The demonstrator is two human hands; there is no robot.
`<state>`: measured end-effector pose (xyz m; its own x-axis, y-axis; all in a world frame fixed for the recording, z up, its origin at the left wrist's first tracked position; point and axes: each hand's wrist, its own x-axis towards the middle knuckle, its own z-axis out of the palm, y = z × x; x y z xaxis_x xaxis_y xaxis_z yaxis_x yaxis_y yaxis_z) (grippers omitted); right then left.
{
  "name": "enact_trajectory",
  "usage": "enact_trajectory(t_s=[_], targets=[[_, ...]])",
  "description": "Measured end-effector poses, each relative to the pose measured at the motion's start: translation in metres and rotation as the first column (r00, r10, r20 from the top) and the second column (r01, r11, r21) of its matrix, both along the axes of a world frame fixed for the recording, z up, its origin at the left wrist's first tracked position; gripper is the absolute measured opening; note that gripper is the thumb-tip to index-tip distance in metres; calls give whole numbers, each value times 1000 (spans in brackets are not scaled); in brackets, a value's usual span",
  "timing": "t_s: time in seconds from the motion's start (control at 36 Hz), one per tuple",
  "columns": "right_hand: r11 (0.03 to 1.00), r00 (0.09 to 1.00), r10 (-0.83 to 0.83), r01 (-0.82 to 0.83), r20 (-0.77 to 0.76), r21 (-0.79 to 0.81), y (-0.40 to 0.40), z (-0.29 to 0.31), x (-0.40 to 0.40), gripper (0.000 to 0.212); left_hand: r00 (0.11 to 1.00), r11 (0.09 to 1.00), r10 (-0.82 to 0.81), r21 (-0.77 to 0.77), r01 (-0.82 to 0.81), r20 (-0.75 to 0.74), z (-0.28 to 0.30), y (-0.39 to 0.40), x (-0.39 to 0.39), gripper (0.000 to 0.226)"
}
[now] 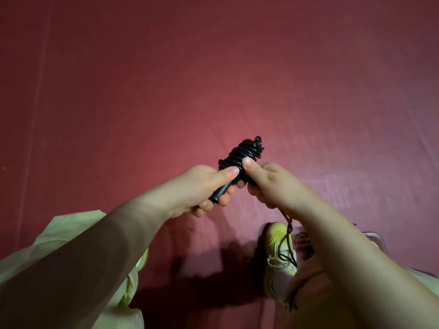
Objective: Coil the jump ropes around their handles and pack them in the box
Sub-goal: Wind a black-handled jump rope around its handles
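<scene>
A black jump rope (242,154) is wound in a thick coil around its black handles, held up in front of me over a red floor cloth. My left hand (202,189) grips the bare lower end of the handle (219,193), thumb laid along it. My right hand (268,184) pinches the coil with thumb on top and fingers curled underneath. A loose length of black rope (286,233) hangs down from under my right hand toward my foot. No box is in view.
A red cloth (213,79) covers the whole floor, wrinkled in places. My yellow-green shoe (276,252) stands below the right hand. Pale green clothing (71,229) shows at lower left and lower right.
</scene>
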<state>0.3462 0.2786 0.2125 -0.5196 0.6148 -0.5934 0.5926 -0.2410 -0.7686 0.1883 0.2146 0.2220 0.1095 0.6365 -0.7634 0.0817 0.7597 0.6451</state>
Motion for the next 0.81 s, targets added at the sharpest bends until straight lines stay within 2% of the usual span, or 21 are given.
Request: enact_trajectory(t_s=[0.25,0.36,0.44,0.53,0.61,0.72,0.78,0.81], targets=[[989,992,-46,30,114,142,-2,-6,-1,55,966,985,-74,136,110,-246,-9,3,-3,35],[995,997,-43,37,68,91,-4,-6,-2,55,845,939,-159,187,289,-510,-11,2,-6,37],[996,994,-89,90,65,-11,-6,-4,-3,59,763,922,-181,162,351,-621,-17,-3,-5,35],[981,988,-130,140,85,-135,-5,-2,-1,65,746,906,-210,160,391,-632,-21,-7,-2,42],[948,988,-136,153,77,-281,-2,0,2,70,772,897,-220,188,400,-596,-18,-8,0,33],[945,989,-129,145,74,-292,0,1,1,61,759,889,-246,171,424,-603,-14,-8,0,39],[950,988,-148,154,45,-272,0,-1,2,54,812,902,-274,154,402,-515,-14,-8,0,47],[952,988,-155,154,16,-264,0,-1,2,52,881,923,-269,157,352,-390,-12,-9,0,53]])
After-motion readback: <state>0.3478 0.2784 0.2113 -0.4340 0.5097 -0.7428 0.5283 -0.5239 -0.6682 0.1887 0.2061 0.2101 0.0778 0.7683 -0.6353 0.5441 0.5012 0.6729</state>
